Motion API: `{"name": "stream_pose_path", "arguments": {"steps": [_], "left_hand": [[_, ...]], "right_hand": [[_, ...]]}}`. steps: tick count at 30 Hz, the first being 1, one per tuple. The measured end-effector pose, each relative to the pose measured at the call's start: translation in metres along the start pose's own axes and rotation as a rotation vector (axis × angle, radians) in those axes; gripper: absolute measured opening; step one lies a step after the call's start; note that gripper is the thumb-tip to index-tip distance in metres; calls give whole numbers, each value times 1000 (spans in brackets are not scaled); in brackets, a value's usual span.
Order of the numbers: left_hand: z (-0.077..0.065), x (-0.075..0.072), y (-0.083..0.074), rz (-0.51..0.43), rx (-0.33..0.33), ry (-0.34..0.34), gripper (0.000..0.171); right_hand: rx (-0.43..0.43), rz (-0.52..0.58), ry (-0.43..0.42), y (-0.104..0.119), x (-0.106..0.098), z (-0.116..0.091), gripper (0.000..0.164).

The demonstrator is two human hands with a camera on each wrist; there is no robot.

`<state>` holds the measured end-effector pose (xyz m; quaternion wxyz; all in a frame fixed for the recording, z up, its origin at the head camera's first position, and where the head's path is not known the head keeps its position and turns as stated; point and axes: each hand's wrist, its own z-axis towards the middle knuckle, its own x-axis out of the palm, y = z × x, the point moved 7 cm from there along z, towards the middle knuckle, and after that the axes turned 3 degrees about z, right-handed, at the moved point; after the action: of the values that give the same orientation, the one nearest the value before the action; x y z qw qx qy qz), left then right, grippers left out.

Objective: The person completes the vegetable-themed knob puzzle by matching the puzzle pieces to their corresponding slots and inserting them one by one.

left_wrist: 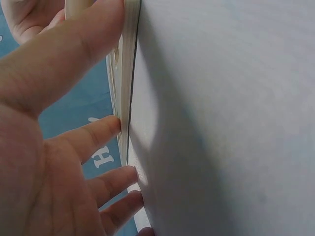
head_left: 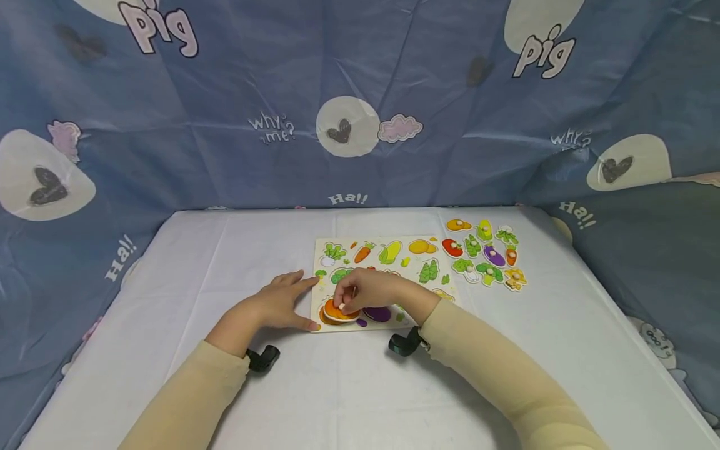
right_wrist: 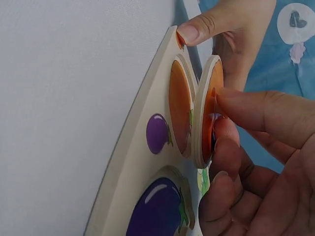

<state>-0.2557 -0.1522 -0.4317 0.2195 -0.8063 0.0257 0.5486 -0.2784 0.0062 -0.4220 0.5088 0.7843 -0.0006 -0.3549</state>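
A wooden vegetable puzzle board (head_left: 405, 247) lies on the white table. My right hand (head_left: 368, 290) pinches the knob of an orange pumpkin puzzle piece (right_wrist: 209, 110) with thumb and fingers. In the right wrist view the piece stands a little off the board, over the pumpkin-printed recess (right_wrist: 180, 101), and slightly out of line with it. My left hand (head_left: 278, 303) rests at the board's left edge, fingers spread, its thumb (right_wrist: 192, 32) on the near left corner. The eggplant recess (right_wrist: 156, 206) shows beside the pumpkin one. My right hand hides the board's middle.
To the right of the board lie several knobbed vegetable pieces, among them a tomato (head_left: 452, 247), an eggplant (head_left: 494, 255), a corn (head_left: 484, 230) and a broccoli (head_left: 489, 274). A printed blue cloth (head_left: 349, 175) hangs behind the table.
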Motion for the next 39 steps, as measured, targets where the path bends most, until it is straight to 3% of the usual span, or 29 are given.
{"name": "stream_pose_path", "arguments": {"steps": [22,39], "left_hand": [[1,-3,1,-4,3,9,104],[0,0,0,-14,5,7,104]], "right_hand": [[20,-59,-26,3,10,16,10],[54,-57,-44,2,13,13,9]]}}
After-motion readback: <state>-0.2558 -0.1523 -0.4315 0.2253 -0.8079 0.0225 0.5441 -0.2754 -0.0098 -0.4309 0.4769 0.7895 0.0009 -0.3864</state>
